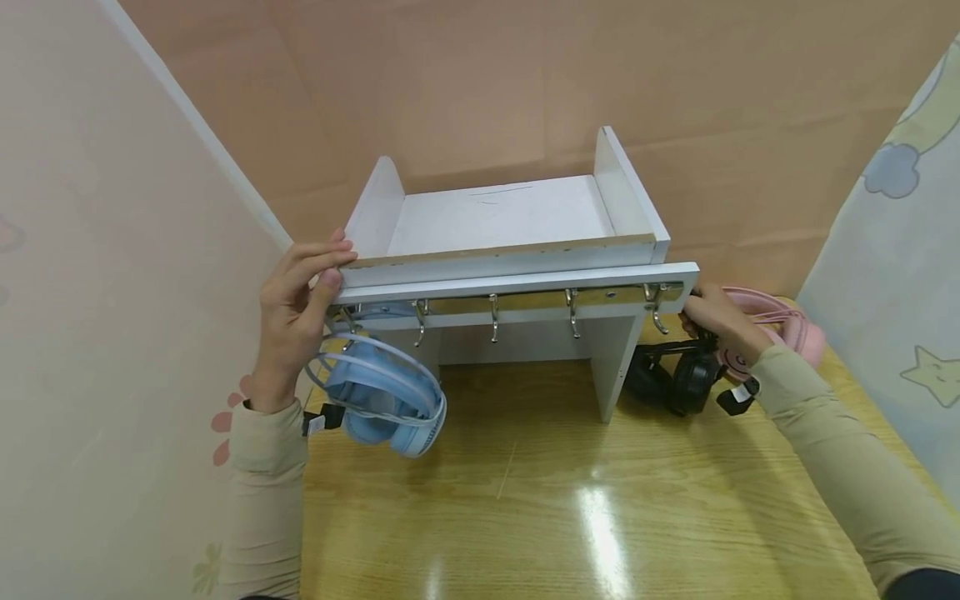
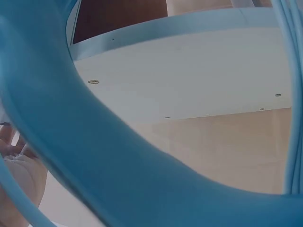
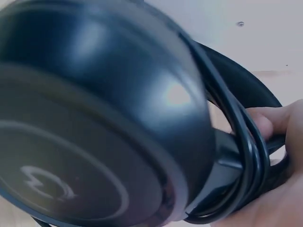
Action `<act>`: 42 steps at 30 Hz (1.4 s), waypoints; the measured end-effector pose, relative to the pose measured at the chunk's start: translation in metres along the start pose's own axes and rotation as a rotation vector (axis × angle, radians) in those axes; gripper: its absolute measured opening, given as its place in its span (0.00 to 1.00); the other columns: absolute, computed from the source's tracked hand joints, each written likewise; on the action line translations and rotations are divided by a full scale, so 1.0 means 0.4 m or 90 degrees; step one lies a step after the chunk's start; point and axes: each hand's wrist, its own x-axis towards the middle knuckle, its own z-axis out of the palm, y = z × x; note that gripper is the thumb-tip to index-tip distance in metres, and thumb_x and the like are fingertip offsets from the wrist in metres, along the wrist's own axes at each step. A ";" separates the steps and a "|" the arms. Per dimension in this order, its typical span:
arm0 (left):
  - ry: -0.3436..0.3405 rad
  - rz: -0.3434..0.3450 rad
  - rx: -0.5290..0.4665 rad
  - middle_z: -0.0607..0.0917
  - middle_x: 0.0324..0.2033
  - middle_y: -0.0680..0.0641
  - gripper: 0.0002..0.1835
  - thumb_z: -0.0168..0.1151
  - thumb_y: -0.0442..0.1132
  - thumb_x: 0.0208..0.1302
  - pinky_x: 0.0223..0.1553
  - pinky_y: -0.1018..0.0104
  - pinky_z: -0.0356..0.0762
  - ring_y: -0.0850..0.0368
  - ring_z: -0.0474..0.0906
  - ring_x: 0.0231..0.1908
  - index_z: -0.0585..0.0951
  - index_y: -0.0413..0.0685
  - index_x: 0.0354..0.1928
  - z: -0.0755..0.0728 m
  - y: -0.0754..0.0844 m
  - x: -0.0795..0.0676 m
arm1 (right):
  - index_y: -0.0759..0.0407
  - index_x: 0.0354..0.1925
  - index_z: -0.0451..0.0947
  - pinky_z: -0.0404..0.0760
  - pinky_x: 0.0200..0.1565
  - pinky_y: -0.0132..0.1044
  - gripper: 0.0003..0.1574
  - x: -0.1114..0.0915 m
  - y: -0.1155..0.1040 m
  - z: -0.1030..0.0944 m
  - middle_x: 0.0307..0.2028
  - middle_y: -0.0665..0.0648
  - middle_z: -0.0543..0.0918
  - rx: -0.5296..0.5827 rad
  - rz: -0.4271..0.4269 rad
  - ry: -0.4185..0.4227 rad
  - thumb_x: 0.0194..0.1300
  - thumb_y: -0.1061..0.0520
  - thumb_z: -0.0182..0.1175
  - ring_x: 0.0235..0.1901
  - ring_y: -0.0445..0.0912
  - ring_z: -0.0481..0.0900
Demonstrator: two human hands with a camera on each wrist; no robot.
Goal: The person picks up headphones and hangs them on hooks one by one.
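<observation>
A white shelf [image 1: 502, 218] with a rail of metal hooks [image 1: 494, 318] across its front stands on the table. At its left front corner my left hand [image 1: 294, 304] holds on, fingers over the edge and thumb by the rail's end. Light blue headphones [image 1: 386, 387] hang at the leftmost hook, below that hand; their band fills much of the left wrist view. By the rail's right end, my right hand [image 1: 718, 317] grips black headphones [image 1: 678, 379] at the headband and the bundled cable [image 3: 253, 151]. The earcups hang beside the shelf's right leg.
Pink headphones [image 1: 802, 337] lie on the wooden table [image 1: 525, 483] behind my right wrist. A patterned wall panel [image 1: 135, 333] rises close at the left, another [image 1: 900, 275] at the right. Brown paper [image 1: 480, 83] covers the back. Several hooks along the rail's middle and right hold nothing.
</observation>
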 end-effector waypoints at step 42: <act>-0.005 -0.011 0.012 0.86 0.54 0.46 0.12 0.56 0.24 0.75 0.79 0.49 0.69 0.43 0.80 0.69 0.85 0.22 0.51 -0.002 0.000 0.001 | 0.55 0.28 0.81 0.61 0.13 0.39 0.17 -0.177 0.030 0.033 0.13 0.46 0.72 0.350 -0.061 0.132 0.74 0.69 0.58 0.11 0.39 0.65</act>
